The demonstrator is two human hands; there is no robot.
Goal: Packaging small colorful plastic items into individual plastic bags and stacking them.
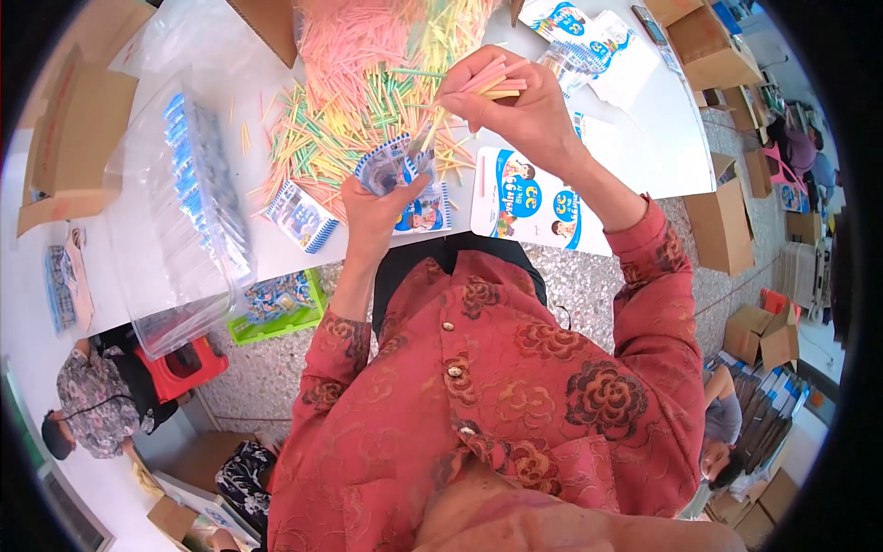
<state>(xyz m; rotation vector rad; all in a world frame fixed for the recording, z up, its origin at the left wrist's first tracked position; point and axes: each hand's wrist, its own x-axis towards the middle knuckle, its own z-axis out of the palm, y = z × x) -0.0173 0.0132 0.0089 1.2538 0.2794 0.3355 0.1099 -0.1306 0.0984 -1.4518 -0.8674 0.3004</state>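
Sticks (497, 83), thin and pastel-coloured, are pinched in a small bundle in the right hand (515, 106), which is raised above the middle of the white table (644, 138) with its fingers curled shut round them; pink and yellow ends poke out toward the right. How many sticks are in the bundle cannot be counted. The right forearm rises from the near edge of the table, its red patterned sleeve pushed back from the wrist. The left hand (377, 207) sits lower, at the near edge, thumb up, closed on a small clear packet (397, 164) with blue print. A great loose heap of sticks (368, 101), pink, green and yellow, spreads from the far edge down to the hands, too many to count.

Two flat printed cards lie at the near edge: a large one (529, 198) just right of the left hand, and a smaller one (303, 216) to its left. A clear plastic tub (198, 207) of stacked packets fills the left side of the table. More printed packets (589, 37) lie toward the far right corner. Bare tabletop shows at the right, between the right hand and the right edge. Cardboard boxes (717, 230) stand on the floor beyond that edge.
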